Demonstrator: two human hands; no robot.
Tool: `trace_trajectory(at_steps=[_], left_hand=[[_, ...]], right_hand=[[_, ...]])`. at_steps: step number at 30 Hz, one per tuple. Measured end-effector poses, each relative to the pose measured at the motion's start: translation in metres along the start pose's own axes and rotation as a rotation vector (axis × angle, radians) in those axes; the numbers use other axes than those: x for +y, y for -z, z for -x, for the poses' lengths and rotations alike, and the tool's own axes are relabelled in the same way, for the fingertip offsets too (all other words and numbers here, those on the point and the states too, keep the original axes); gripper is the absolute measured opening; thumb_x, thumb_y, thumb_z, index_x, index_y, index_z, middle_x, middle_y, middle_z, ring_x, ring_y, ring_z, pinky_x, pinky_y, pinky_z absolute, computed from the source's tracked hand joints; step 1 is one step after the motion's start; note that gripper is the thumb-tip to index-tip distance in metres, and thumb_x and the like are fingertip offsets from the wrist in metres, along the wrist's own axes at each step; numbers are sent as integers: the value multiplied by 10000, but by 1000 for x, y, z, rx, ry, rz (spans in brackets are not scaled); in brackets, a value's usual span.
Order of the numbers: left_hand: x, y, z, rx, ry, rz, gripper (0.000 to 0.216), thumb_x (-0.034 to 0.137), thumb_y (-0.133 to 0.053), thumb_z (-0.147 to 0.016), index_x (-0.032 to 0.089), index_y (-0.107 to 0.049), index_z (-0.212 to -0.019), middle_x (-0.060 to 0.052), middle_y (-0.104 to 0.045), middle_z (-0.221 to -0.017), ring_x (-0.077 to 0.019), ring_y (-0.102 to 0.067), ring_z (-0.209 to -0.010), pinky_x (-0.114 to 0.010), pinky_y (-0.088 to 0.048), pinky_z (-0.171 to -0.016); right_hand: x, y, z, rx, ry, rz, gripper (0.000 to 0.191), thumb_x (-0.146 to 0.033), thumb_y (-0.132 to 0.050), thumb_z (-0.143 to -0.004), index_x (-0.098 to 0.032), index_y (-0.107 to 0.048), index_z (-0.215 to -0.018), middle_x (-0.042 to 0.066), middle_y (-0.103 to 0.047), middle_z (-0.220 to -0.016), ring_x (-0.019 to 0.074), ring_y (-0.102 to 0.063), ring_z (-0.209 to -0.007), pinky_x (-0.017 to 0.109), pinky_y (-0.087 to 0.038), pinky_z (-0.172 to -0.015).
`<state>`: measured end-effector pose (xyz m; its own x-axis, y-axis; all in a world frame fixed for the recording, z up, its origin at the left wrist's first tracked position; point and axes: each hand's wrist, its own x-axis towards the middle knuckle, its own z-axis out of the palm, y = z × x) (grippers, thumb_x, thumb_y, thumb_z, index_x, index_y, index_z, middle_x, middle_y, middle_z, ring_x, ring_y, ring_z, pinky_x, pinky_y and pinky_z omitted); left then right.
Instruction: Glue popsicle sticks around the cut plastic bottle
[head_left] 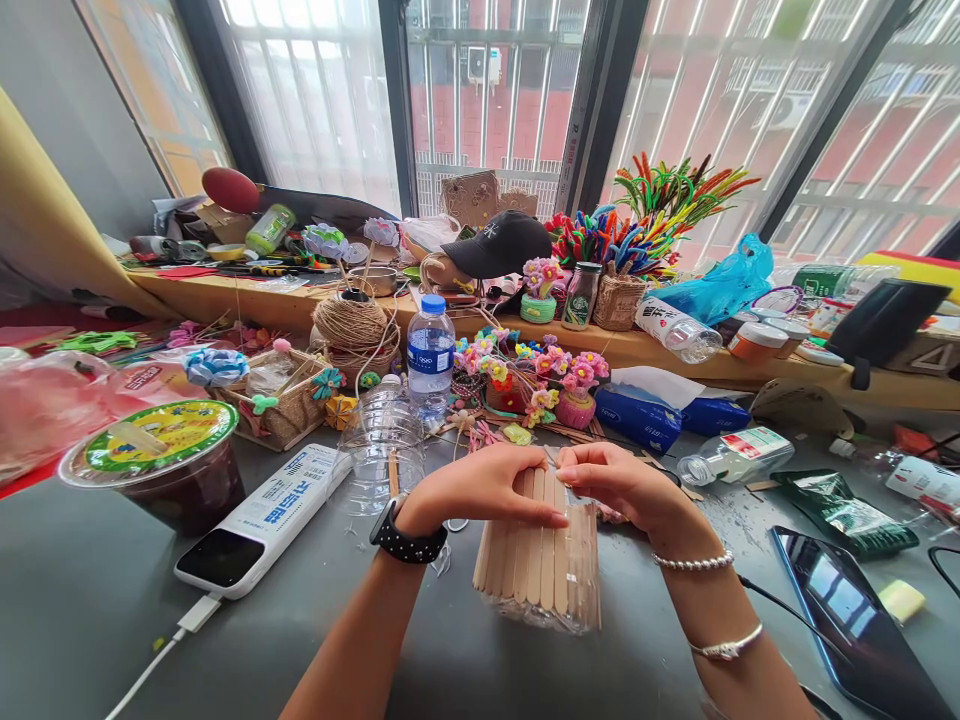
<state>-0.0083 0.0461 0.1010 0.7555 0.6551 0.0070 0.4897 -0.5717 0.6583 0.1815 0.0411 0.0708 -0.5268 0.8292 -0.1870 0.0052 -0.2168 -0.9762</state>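
A clear plastic packet of wooden craft sticks [541,570] lies on the grey table [112,600] in front of me. My left hand [480,490], with a black watch on the wrist, is closed over the packet's top end, fingers laid across the sticks. My right hand [619,485], with bracelets on the wrist, pinches the packet's upper right edge, seemingly at the plastic wrap. Both hands meet at the top of the bundle.
A white power bank with a phone [259,520] lies at left by a lidded bowl [161,460]. Water bottles [430,355], twine [352,325], pipe-cleaner flowers [540,375], tissue packs [645,415] and a tablet [855,620] crowd the table and shelf.
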Motion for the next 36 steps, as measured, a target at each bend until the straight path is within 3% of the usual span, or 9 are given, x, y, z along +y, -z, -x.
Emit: trace_trajectory(at_steps=[23,33,36], left_hand=[[-2,-1,-1,-1,48,-34,425,547,-549,-666,147,-533,-808,10,-540,-755,-123,-471,-665,-201,-305,-523],[-7,-2,-6,14,80,118,443,572,-550,-643,131,-533,-676,44,-407,-610,-85,-368,-575,-198,-231,-467],[-9,-2,-7,7,94,144,446,571,-568,-623,129,-534,-671,46,-391,-605,-82,-353,-564,-198,-230,-462]], right_hand=[[6,-2,-1,104,-12,0,260,-341,-665,-610,-137,-505,-592,-52,-382,-568,50,-292,-530,221,-199,-506],[4,-8,-1,166,0,93,283,-392,-645,-630,-151,-497,-607,-46,-384,-571,64,-324,-548,214,-235,-505],[-1,-8,1,177,7,148,267,-407,-635,-644,-162,-534,-676,-36,-457,-616,76,-391,-594,213,-294,-551]])
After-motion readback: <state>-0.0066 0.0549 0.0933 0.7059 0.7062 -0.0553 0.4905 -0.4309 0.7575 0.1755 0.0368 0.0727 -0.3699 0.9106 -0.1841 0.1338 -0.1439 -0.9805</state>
